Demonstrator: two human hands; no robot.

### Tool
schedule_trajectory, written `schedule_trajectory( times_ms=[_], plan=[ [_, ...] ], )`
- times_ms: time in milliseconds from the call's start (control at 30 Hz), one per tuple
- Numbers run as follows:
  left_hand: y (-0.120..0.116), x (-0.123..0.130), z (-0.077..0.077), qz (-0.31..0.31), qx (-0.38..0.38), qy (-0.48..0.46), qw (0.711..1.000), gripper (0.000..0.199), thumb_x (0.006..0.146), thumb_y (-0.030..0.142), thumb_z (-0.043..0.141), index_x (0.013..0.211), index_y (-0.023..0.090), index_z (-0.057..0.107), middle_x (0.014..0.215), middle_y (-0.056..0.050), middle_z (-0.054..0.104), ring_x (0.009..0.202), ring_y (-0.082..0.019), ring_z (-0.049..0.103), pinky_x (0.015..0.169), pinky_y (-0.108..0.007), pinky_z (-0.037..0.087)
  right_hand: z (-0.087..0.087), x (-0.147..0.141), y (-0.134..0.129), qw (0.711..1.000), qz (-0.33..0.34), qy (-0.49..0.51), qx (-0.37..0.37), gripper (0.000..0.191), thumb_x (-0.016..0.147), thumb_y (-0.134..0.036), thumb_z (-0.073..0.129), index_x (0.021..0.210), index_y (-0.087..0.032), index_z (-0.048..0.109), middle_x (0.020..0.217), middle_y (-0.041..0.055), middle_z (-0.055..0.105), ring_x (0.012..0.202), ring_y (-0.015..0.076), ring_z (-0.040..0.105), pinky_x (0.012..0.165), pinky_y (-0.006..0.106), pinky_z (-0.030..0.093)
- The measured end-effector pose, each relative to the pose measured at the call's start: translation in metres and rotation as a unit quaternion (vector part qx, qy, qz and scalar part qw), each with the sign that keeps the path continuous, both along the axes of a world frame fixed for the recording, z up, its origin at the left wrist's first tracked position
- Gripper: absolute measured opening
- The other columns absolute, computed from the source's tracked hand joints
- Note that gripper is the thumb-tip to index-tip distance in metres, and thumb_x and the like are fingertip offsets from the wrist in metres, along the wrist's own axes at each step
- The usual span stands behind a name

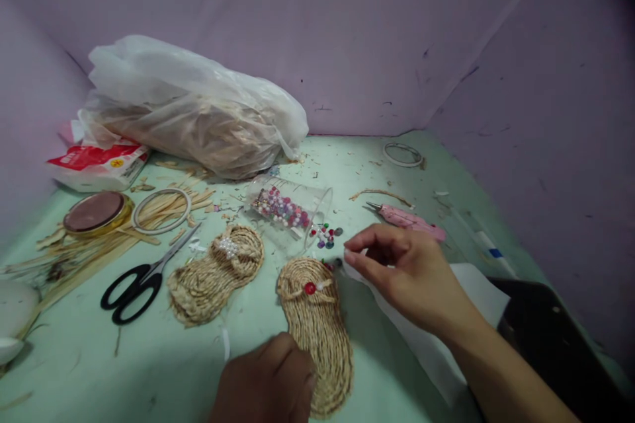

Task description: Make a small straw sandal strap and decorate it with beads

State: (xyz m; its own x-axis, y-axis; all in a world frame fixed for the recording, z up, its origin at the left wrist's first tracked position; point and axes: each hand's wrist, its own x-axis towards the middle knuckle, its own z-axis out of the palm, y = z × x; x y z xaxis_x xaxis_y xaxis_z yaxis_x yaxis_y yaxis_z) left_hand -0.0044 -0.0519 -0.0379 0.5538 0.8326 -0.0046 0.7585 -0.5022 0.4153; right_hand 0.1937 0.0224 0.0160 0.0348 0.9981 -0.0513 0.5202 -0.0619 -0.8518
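A woven straw slipper (pixel 321 344) with a red bead and a pale one on its strap lies in front of me. My left hand (pixel 270 380) is closed beside its left edge; what its fingers hold, if anything, is hidden. Right of the slipper's toe, my right hand (pixel 401 268) pinches thumb and forefinger together on something small and pale that I cannot make out. Several loose beads (pixel 325 235) lie near those fingertips, by the mouth of a tipped clear cup (pixel 320 201) with many beads inside. A second slipper (pixel 218 274) with white beads lies to the left.
Black-handled scissors (pixel 143 281), a tape ring (pixel 161 210), a round tin (pixel 96 213) and straw strips (pixel 74 271) are at left. Behind stands a plastic bag (pixel 198 106). At right are a pink tool (pixel 407 219), white paper (pixel 476 284) and a black object (pixel 550 330).
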Motion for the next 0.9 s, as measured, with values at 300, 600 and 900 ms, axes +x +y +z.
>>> schedule_trajectory(
  times_ms=[300,600,900],
  plan=[
    [-0.001,0.001,0.004,0.008,-0.012,-0.015,1.0,0.025,0.08,0.014,0.039,0.071,0.024,0.059,0.07,0.002,0.063,0.056,-0.011,0.061,0.05,-0.019,0.042,-0.011,-0.003,-0.019,0.963,-0.007,0.254,-0.089,0.012,0.061,-0.027,0.074,0.068,-0.018,0.071,0.058,-0.001,0.061,0.049,0.0073,0.045,0.046,0.02,0.036],
    [-0.003,0.0,-0.003,0.007,0.017,-0.026,0.999,0.024,0.079,0.012,0.039,0.071,0.023,0.059,0.069,0.001,0.064,0.056,-0.011,0.061,0.05,-0.018,0.043,-0.013,0.0,-0.021,0.906,0.0,0.387,-0.169,0.021,0.062,-0.034,0.077,0.078,-0.02,0.075,0.064,0.0006,0.067,0.043,0.0037,0.046,0.043,0.017,0.036],
    [0.021,-0.006,0.046,0.094,0.117,-0.232,0.961,0.012,0.079,0.012,0.053,0.081,0.021,0.06,0.069,0.002,0.064,0.059,-0.009,0.06,0.057,-0.016,0.046,0.0,-0.017,-0.034,0.888,0.072,0.404,-0.207,0.026,0.061,-0.033,0.079,0.078,-0.016,0.069,0.063,-0.0007,0.064,0.047,0.0043,0.047,0.041,0.015,0.034]
  ],
)
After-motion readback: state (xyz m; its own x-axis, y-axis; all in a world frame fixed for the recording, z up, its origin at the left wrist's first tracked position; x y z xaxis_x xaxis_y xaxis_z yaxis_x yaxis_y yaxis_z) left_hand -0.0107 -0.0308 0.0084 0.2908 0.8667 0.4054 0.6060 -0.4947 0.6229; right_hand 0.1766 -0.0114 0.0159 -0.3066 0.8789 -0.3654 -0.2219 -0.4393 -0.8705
